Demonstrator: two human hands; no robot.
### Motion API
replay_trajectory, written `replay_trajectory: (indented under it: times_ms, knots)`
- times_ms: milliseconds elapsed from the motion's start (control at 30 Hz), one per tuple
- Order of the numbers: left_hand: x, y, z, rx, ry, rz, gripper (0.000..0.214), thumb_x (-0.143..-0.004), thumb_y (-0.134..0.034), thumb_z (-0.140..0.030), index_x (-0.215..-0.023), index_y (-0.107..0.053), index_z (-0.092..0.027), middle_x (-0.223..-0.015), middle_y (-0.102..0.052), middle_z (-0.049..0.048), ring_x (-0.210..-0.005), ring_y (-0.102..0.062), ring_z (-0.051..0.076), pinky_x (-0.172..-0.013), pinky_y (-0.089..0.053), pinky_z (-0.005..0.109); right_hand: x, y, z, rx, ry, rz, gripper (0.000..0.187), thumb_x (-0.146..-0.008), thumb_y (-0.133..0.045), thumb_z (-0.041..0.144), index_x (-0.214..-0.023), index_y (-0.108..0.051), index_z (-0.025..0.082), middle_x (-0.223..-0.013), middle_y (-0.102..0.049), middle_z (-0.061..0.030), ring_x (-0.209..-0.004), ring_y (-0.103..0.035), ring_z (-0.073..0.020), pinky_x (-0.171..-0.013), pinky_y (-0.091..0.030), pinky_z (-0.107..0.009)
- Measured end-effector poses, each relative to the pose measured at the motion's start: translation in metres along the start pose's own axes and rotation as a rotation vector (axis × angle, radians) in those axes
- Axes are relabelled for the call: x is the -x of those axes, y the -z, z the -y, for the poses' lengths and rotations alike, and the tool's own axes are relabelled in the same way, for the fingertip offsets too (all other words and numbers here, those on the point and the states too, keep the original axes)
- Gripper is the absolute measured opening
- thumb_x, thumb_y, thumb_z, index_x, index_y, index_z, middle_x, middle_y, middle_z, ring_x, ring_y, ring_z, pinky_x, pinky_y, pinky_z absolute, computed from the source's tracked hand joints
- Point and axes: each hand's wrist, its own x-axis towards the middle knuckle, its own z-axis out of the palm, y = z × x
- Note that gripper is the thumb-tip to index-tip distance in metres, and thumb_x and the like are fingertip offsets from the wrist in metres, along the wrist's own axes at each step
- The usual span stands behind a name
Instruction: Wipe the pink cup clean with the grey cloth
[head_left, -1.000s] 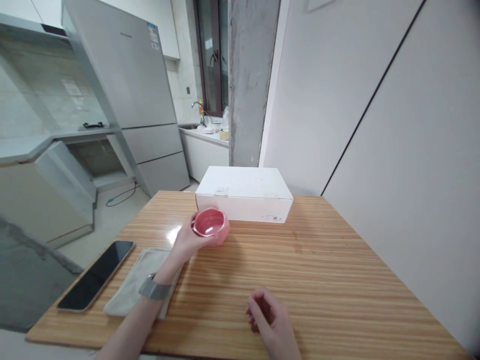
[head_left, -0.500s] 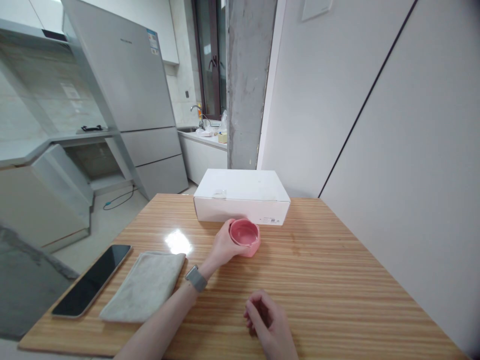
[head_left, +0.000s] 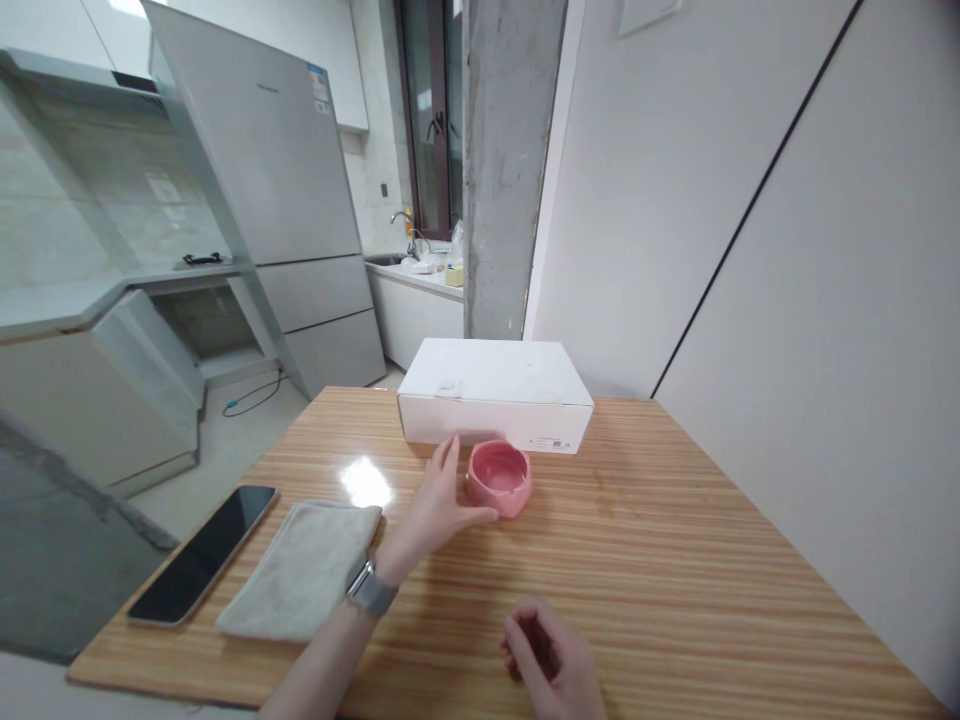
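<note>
A pink faceted ashtray (head_left: 501,484) with a notched rim stands upright on the wooden table, just in front of a white box (head_left: 495,398). Close at its left side is my left hand (head_left: 442,505), fingers and thumb spread apart, with nothing in its grasp. A grey-banded watch sits on that wrist. Nearer to me, my right hand (head_left: 553,655) hovers over or rests on the front of the table, I cannot tell which. Its fingers are curled into a loose fist, and nothing shows inside.
To the left lie a folded grey cloth (head_left: 304,570) and a dark-screened phone (head_left: 204,555) on the wooden table (head_left: 675,560). A white wall (head_left: 840,330) rises along the right side. Behind stand a concrete pillar (head_left: 510,170) and a fridge (head_left: 277,170).
My left hand has let go of the ashtray and drawn slightly back to the left, its fingers opening. The right hand keeps its curl. The whole view has shifted a little.
</note>
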Motion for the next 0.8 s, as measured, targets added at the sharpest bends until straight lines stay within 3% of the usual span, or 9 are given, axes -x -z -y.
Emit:
replay_trajectory:
  times_ms: [67,100,167,300,467,600,733,800]
  knots:
    - [0.025,0.018,-0.003,-0.244,0.069,-0.016,0.060,-0.080,-0.064,-0.036,-0.132,-0.049,-0.012,-0.128,-0.053,0.0183,-0.121,-0.052,0.032,-0.100,-0.041,0.041,0.000,-0.001,-0.003,0.005,0.001,-0.005,0.042,-0.084,-0.055,0.061,-0.070,-0.058,0.022,-0.059,-0.060,-0.0019,-0.052,-0.058,-0.0160,-0.050,-0.046,-0.024]
    - [0.039,0.027,-0.003,-0.385,0.124,-0.006,0.041,-0.083,-0.058,-0.032,-0.119,-0.058,-0.012,-0.114,-0.059,0.0157,-0.111,-0.057,0.031,-0.094,-0.044,0.041,0.000,-0.001,-0.004,0.007,0.007,-0.010,0.042,-0.085,-0.055,0.061,-0.070,-0.058,0.022,-0.059,-0.060,-0.0018,-0.052,-0.058,-0.0160,-0.051,-0.046,-0.023]
    - [0.069,0.041,-0.002,-0.634,0.248,-0.029,0.022,-0.086,-0.051,-0.025,-0.103,-0.061,-0.015,-0.103,-0.059,0.0124,-0.101,-0.059,0.030,-0.083,-0.046,0.039,0.000,-0.002,-0.006,0.021,0.023,-0.023,0.041,-0.085,-0.055,0.059,-0.070,-0.059,0.022,-0.059,-0.059,-0.0014,-0.053,-0.057,-0.0158,-0.051,-0.046,-0.023]
    - [0.120,0.054,0.016,-0.879,0.380,0.009,0.020,-0.086,-0.046,-0.018,-0.100,-0.059,-0.015,-0.096,-0.060,0.0117,-0.097,-0.060,0.031,-0.077,-0.045,0.038,-0.001,-0.003,-0.006,0.043,0.012,-0.042,0.042,-0.086,-0.053,0.060,-0.070,-0.058,0.022,-0.059,-0.059,-0.0013,-0.053,-0.057,-0.0158,-0.050,-0.045,-0.023]
    - [0.146,0.050,0.043,-0.835,0.428,0.029,0.031,-0.090,-0.031,-0.011,-0.097,-0.061,-0.018,-0.096,-0.064,0.0105,-0.097,-0.063,0.027,-0.076,-0.046,0.035,-0.002,-0.004,-0.001,-0.017,-0.050,-0.040,0.042,-0.083,-0.058,0.062,-0.071,-0.059,0.022,-0.061,-0.062,-0.0020,-0.053,-0.060,-0.0161,-0.050,-0.047,-0.024]
    - [0.149,0.032,0.036,-0.708,0.282,-0.102,0.031,-0.091,-0.035,-0.015,-0.103,-0.062,-0.021,-0.093,-0.067,0.0075,-0.084,-0.067,0.023,-0.069,-0.048,0.033,-0.008,-0.004,0.006,-0.184,-0.174,0.035,0.049,-0.077,-0.062,0.067,-0.080,-0.066,0.018,-0.069,-0.071,-0.0073,-0.061,-0.068,-0.0200,-0.056,-0.054,-0.028]
    - [0.150,-0.007,0.007,-0.532,-0.142,-0.384,0.028,-0.089,-0.043,-0.016,-0.112,-0.058,-0.022,-0.082,-0.066,0.0033,-0.070,-0.066,0.017,-0.068,-0.051,0.027,-0.017,-0.003,0.017,-0.443,-0.436,0.140,0.076,-0.057,-0.074,0.073,-0.105,-0.068,0.015,-0.091,-0.077,-0.0128,-0.085,-0.074,-0.0280,-0.081,-0.057,-0.040]
    - [0.151,-0.031,-0.008,-0.462,-0.297,-0.448,0.031,-0.087,-0.042,-0.011,-0.113,-0.057,-0.021,-0.074,-0.064,0.0014,-0.064,-0.064,0.015,-0.063,-0.051,0.023,-0.018,-0.002,0.022,-0.568,-0.580,0.241,0.074,-0.057,-0.075,0.073,-0.102,-0.070,0.015,-0.085,-0.078,-0.0105,-0.085,-0.074,-0.0289,-0.084,-0.056,-0.043]
